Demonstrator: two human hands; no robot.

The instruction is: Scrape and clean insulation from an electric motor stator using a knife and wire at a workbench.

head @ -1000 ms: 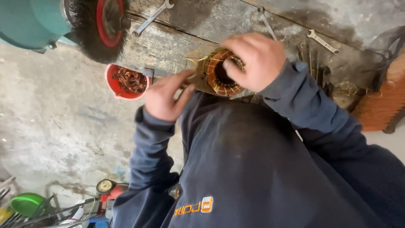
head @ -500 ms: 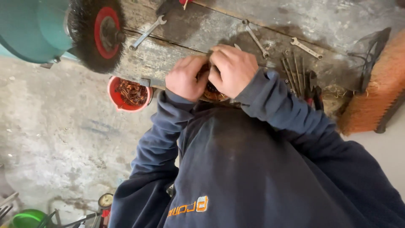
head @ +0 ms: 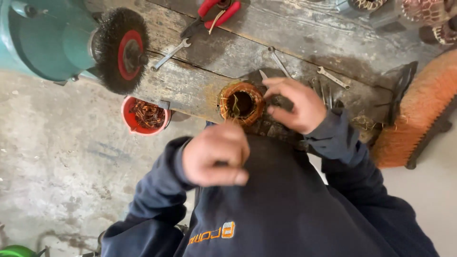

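The left hand (head: 216,154) is closed in a fist near the body, gripping something I cannot make out. The right hand (head: 294,104), fingers loosely spread, rests just right of the copper-wound stator (head: 241,103) (at the workbench's (head: 200,85) near edge).

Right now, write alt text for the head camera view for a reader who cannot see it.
A person's right hand steadies a copper-wound motor coil on a worn wooden bench, while the left hand is a fist pulled back toward the chest. A wire brush wheel, spanners and a red tub of copper scraps sit nearby.
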